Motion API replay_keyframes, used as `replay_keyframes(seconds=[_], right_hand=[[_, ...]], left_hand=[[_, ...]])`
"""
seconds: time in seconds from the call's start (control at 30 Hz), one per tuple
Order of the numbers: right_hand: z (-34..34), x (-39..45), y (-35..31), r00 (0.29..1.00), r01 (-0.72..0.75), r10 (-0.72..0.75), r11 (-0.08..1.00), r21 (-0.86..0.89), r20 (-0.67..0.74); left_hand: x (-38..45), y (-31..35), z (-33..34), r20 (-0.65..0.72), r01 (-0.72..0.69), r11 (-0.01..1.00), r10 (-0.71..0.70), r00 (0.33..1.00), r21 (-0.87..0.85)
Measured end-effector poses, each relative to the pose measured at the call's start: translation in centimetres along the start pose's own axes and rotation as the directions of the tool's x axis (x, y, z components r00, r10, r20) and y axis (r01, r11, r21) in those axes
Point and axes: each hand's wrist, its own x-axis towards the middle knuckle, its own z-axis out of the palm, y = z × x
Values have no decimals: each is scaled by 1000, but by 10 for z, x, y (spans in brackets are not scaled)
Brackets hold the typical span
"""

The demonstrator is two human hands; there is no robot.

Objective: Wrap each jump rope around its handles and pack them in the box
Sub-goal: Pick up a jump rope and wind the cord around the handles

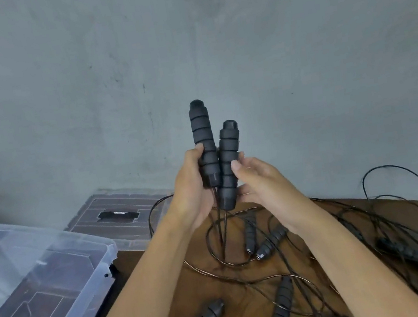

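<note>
handles [214, 154] upright, between both hands

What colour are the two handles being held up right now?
Both handles are matte dark grey-black ribbed foam, clearest in the head view against the grey wall.

Readable text: none that you can make out anywhere in this view.
Black ribbed foam jump-rope handles [214, 154]: you see a small pale mark near the lower collar of the left one, too blurred to read.
Clear plastic storage box lid lying flat [118, 213]: its dark centre latch carries a faint pale smudge, which you cannot read.
Clear plastic storage box [64, 274]: no label or number you can read.
</note>
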Motion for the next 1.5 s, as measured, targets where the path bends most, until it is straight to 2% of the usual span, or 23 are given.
replay_keyframes(seconds=[0.07, 0.17, 0.4, 0.57, 0.93, 1.1, 1.33, 1.5], right_hand=[[5, -7, 0, 999, 9, -11, 997, 71, 30], [10, -18, 4, 1000, 22, -22, 999, 39, -16], [7, -34, -8, 982, 98, -109, 992, -74, -152], [14, -45, -26, 982, 113, -131, 985, -129, -137], [33, -66, -34, 983, 133, -149, 981, -144, -111], [36, -71, -36, 985, 136, -152, 974, -181, -80], [38, -73, -48, 987, 138, -147, 982, -129, -58], [41, -73, -56, 989, 138, -142, 987, -78, -51]], left_hand=[[-5, -7, 1, -31, -11, 999, 12, 999, 38], [-16, -13, -2, -35, -50, 998, 52, 998, 43], [-42, -1, -10, 106, -100, 995, 101, 989, -14], [-59, 4, -11, 192, -108, 994, 106, 976, 0], [-83, 3, -7, 272, -77, 988, 111, 956, -132], [-89, 5, -9, 318, -33, 996, 58, 946, -84], [-93, 18, -10, 323, -37, 998, 52, 945, -52], [-96, 20, -10, 339, -10, 995, 43, 940, -98]])
